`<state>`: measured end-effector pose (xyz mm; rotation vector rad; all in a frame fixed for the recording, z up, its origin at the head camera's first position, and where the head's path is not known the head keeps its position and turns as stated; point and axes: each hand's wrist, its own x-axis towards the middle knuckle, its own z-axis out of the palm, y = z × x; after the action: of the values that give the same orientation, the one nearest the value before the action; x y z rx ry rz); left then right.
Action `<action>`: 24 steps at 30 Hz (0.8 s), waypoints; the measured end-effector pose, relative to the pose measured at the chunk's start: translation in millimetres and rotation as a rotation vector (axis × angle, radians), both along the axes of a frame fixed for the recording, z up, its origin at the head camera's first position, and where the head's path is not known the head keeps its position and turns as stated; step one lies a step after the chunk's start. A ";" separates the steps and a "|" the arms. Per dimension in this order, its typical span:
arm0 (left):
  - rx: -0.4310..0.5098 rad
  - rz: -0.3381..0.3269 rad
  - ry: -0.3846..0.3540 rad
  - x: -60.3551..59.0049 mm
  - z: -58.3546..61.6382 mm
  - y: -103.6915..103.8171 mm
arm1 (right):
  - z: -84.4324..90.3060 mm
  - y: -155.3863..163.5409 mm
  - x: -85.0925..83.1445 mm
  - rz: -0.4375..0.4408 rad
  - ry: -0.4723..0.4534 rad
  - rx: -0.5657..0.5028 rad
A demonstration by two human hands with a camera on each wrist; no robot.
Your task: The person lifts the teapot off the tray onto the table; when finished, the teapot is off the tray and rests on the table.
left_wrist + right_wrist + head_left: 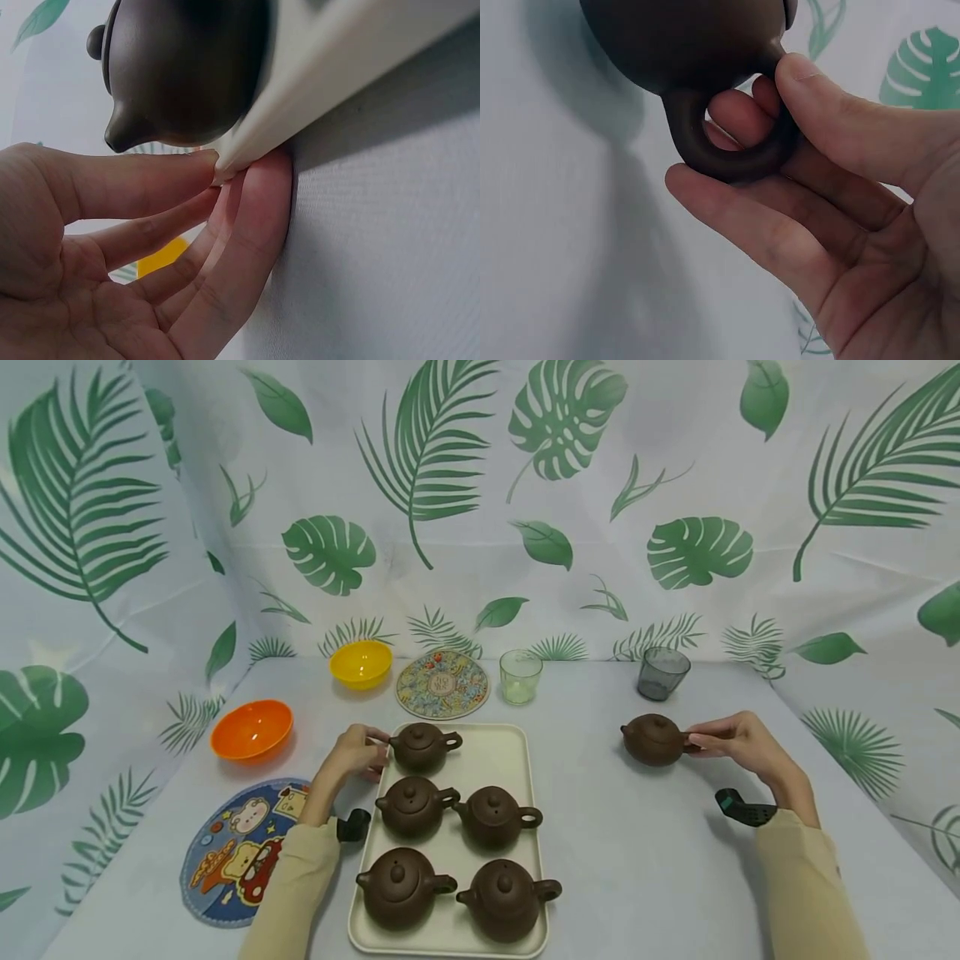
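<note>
While the right hand [738, 745] is held low over the table [645, 860], its thumb and fingers [739, 116] are seen hooked through and pinched on the loop handle [727, 154] of a brown teapot [652, 739]; the pot is grasped, upright, lid on, well to the right of the cream tray [517, 752] and apart from it. From the head view alone it cannot be told whether its base touches the cloth. The wrist is kept nearly level, forearm angled in from the right

The left hand [358, 753] is pressed to the far-left rim of the tray; in the left wrist view the thumb lies on top of the rim [315, 97] and the fingers [247, 225] are tucked under it, so the edge is pinched, just beside the spout of the tray's rear teapot [420, 746]. Four further teapots [450, 852] are noted nearer on the tray

Judgement: the pot is best kept level by the handle so the lid stays seated, and the tray steadied, not lifted, so its pots do not slide

Beyond the tray: orange bowl [251, 731], yellow bowl [361, 663], patterned round mat [442, 683], green glass [521, 677], grey glass [663, 672]
</note>
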<state>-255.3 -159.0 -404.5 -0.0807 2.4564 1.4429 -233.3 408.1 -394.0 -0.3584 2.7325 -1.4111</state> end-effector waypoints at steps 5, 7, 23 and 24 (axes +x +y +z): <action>0.001 -0.001 -0.004 0.2 -1.1 -0.6 | -4.5 3.9 0.5 -0.029 -0.022 0.048; -0.001 0.000 -0.005 0.1 -1.8 -1.3 | -5.7 3.7 0.6 -0.035 -0.031 0.055; 0.003 0.009 -0.005 -1.4 -2.6 -0.6 | 25.6 -24.7 4.3 -0.190 0.067 -0.024; 0.001 0.010 -0.003 -1.4 -2.2 -0.4 | 30.1 -32.9 4.2 -0.180 0.082 -0.048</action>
<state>-256.6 -159.3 -406.8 -0.0959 2.4562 1.4467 -229.2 375.2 -363.9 -0.1790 2.8640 -1.5390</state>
